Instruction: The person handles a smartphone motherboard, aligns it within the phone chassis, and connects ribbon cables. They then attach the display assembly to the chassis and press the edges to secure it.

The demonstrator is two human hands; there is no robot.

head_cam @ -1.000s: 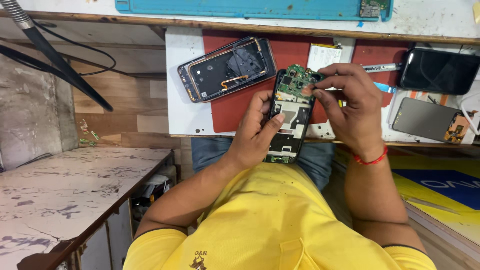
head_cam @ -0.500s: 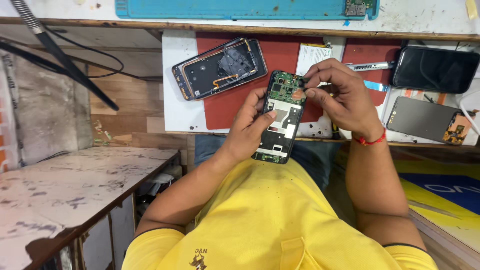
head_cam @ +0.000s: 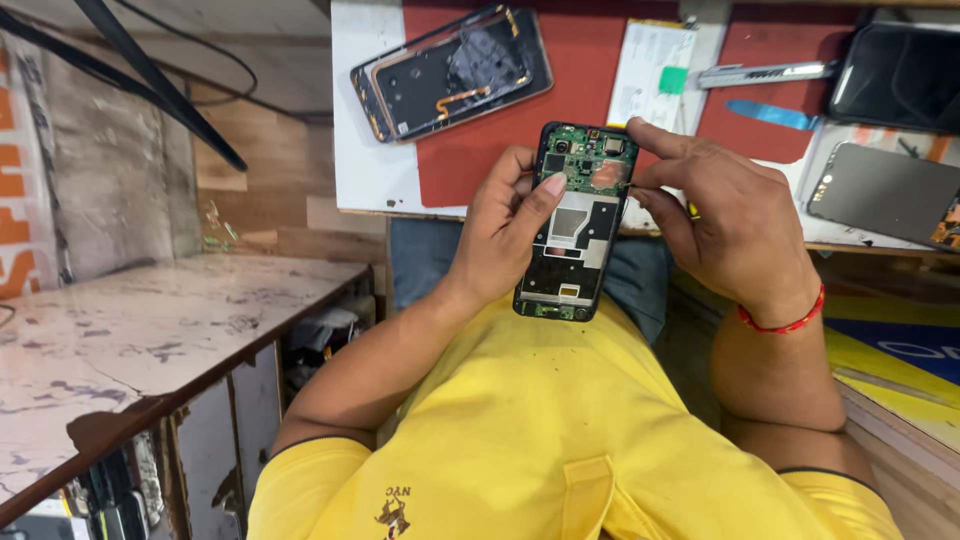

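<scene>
open phone in your two hands

your left hand holds the open phone tight above your lap, thumb on its green board. your right hand pinches the phone's top right edge. a phone back shell lies on the red mat behind.

On the surface lies a red mat, and on it an opened phone back frame. Near it are a white card, a metal knife, a blue pry tool and a grey panel. A marble-patterned table stands at left.
</scene>
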